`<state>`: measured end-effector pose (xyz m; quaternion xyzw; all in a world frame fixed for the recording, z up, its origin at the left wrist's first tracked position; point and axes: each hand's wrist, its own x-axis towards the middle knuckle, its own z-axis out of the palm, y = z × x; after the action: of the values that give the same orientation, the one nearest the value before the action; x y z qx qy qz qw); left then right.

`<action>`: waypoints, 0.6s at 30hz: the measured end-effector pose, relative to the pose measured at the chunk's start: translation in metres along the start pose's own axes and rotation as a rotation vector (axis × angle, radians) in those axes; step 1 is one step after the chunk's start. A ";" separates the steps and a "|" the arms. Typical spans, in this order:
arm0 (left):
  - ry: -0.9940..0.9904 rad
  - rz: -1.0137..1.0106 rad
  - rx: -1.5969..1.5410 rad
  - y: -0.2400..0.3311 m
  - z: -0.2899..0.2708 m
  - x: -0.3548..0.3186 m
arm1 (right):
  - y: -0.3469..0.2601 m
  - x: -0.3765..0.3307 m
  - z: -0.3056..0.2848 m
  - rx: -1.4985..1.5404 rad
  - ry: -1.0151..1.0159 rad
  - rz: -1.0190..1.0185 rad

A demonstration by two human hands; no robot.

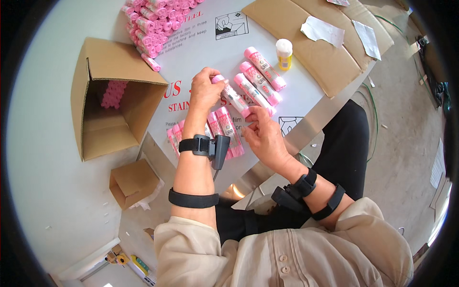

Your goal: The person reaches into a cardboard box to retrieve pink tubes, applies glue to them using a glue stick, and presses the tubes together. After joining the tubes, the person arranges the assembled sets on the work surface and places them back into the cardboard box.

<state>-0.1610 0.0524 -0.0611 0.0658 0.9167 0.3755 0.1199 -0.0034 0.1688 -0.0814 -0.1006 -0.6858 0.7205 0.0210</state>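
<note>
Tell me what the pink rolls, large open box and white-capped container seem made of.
Pink rolls: probably thin, glossy plastic film, given the bright highlights.
Large open box: matte cardboard, from its plain brown, stiff walls.
White-capped container: perhaps smooth plastic, from its pale cap; body material uncertain.

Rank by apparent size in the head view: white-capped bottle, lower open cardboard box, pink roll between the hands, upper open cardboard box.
1. Upper open cardboard box
2. Lower open cardboard box
3. Pink roll and white-capped bottle: too alike to rank
</note>
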 end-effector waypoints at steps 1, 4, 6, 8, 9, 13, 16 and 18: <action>-0.014 -0.089 -0.117 0.004 -0.001 -0.005 | 0.006 0.000 0.000 -0.002 0.002 0.003; -0.025 -0.156 -0.291 0.012 -0.007 -0.017 | 0.015 0.001 0.001 0.121 -0.003 0.034; -0.024 -0.134 -0.348 0.012 -0.010 -0.022 | 0.011 0.001 0.001 0.184 -0.032 0.138; -0.039 -0.126 -0.349 0.013 -0.013 -0.026 | 0.012 -0.001 0.002 0.172 -0.033 0.130; -0.037 -0.124 -0.347 0.014 -0.014 -0.028 | 0.012 -0.002 0.003 0.157 -0.032 0.125; -0.037 -0.121 -0.379 0.015 -0.018 -0.033 | 0.000 -0.004 -0.002 0.173 -0.044 0.190; -0.045 -0.137 -0.376 0.014 -0.019 -0.037 | -0.009 -0.006 -0.008 0.251 -0.082 0.285; -0.060 -0.153 -0.373 0.019 -0.015 -0.041 | -0.010 -0.005 -0.019 -0.425 -0.038 -0.056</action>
<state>-0.1253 0.0476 -0.0305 -0.0162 0.8297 0.5263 0.1851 0.0037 0.1872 -0.0714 -0.0699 -0.8252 0.5605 0.0064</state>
